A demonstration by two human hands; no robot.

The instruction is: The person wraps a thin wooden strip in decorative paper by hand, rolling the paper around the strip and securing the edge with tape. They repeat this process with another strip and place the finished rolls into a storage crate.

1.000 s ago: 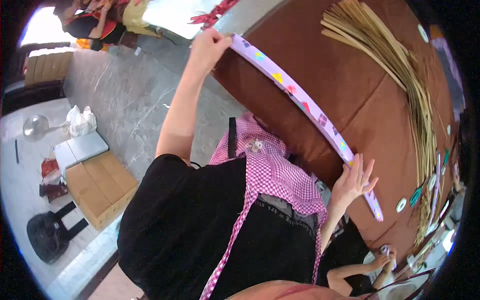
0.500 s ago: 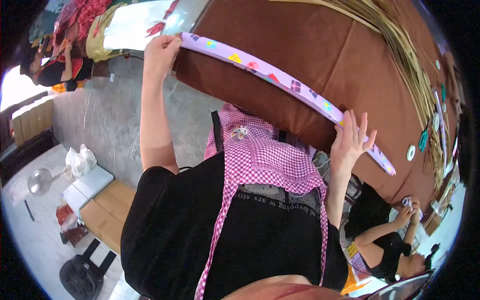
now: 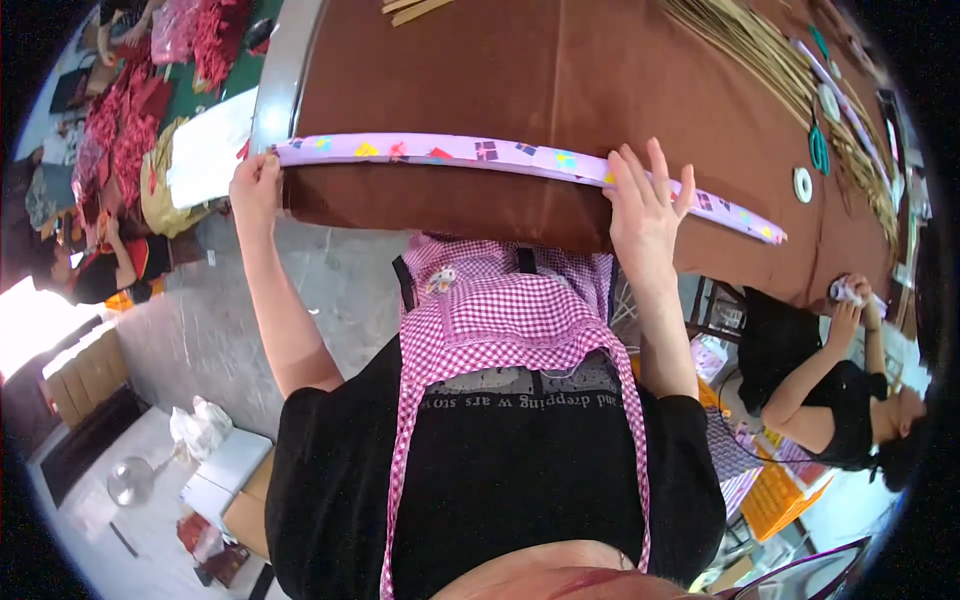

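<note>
A long, thin roll of lilac gift wrap [image 3: 450, 151], patterned with coloured presents, stretches along the near edge of the brown-covered table [image 3: 480, 70]. My left hand [image 3: 258, 185] pinches its left end between thumb and fingers. Farther right, my right hand [image 3: 643, 205] lies across the roll with its fingers stretched out and spread, palm side on the paper. Beyond it the roll's right end sticks out over the cloth. What is under my right palm is hidden.
To the right on the cloth lie a white tape ring [image 3: 802, 185], green-handled scissors [image 3: 819, 148] and a bundle of dry straw-coloured strips [image 3: 750, 60]. Another lilac roll [image 3: 850, 110] lies behind. A co-worker [image 3: 835, 400] handles something small at the right; another person [image 3: 110, 265] works at far left.
The roll has turned from slanting down to the right to lying nearly level along the table edge. My left hand has come down and left; my right hand has moved up and left.
</note>
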